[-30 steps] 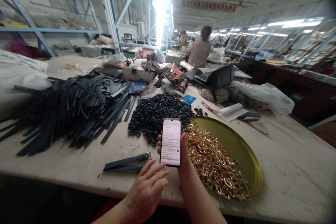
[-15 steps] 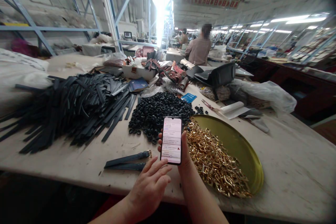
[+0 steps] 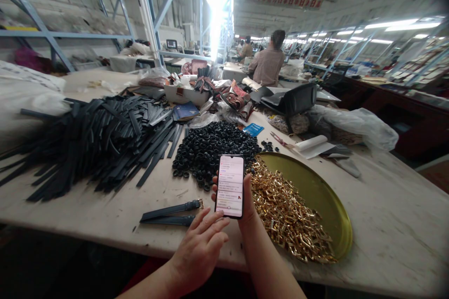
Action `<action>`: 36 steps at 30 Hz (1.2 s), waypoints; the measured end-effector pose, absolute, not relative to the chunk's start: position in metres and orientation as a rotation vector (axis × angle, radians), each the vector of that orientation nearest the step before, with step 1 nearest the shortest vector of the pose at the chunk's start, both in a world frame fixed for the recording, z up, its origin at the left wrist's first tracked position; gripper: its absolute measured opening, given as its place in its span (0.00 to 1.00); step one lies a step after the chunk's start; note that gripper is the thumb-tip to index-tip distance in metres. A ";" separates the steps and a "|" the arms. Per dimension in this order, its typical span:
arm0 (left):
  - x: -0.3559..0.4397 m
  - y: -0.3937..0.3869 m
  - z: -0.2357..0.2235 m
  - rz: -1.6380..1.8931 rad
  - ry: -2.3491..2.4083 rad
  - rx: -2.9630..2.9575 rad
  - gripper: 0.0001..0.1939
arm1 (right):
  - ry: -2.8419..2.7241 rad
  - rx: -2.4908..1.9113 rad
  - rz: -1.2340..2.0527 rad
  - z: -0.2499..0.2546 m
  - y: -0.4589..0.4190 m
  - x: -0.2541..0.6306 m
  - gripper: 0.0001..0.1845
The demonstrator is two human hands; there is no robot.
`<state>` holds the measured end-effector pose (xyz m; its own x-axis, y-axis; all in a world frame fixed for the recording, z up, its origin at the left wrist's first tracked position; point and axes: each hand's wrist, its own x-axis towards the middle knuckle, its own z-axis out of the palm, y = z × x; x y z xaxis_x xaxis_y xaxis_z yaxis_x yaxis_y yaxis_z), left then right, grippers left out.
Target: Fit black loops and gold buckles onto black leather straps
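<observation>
My right hand (image 3: 248, 203) grips a smartphone (image 3: 229, 188) held upright, thumb along its right side and fingertips showing round its left edge. The lit screen carries lines of text too small to read. Close to the phone's lower left corner is my left hand (image 3: 202, 247), palm down, fingers stretched out and holding nothing. One fingertip overlaps the bottom of the screen; I cannot tell if it touches. Just beyond that hand lie two dark watch straps (image 3: 171, 211), one with a gold buckle, partly covered by the fingers.
Black strap loops (image 3: 213, 149) are heaped behind the phone. To the right, a gold tray (image 3: 333, 210) holds many gold buckles (image 3: 291, 215). Dark leather strips (image 3: 115, 140) are piled left. Scissors (image 3: 280, 140), a black bag (image 3: 298, 100) and scraps lie farther back. A person (image 3: 268, 63) is beyond the table (image 3: 386, 224).
The view has shifted very slightly. Both hands and the phone keep nearly the same positions; the person in the background has turned the head a little.
</observation>
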<state>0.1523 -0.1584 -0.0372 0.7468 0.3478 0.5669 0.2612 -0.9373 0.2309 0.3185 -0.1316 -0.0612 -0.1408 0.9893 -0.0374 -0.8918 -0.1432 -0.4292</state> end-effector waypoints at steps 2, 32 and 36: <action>0.152 -0.158 -0.038 0.951 0.486 2.807 0.13 | -0.346 -0.356 1.690 -0.061 -0.131 0.319 0.41; 0.155 -0.148 -0.030 0.983 0.542 2.777 0.11 | -0.396 -0.326 1.681 -0.064 -0.131 0.319 0.41; 0.168 -0.123 -0.012 0.983 0.582 2.740 0.10 | -0.421 -0.396 1.609 -0.067 -0.128 0.317 0.42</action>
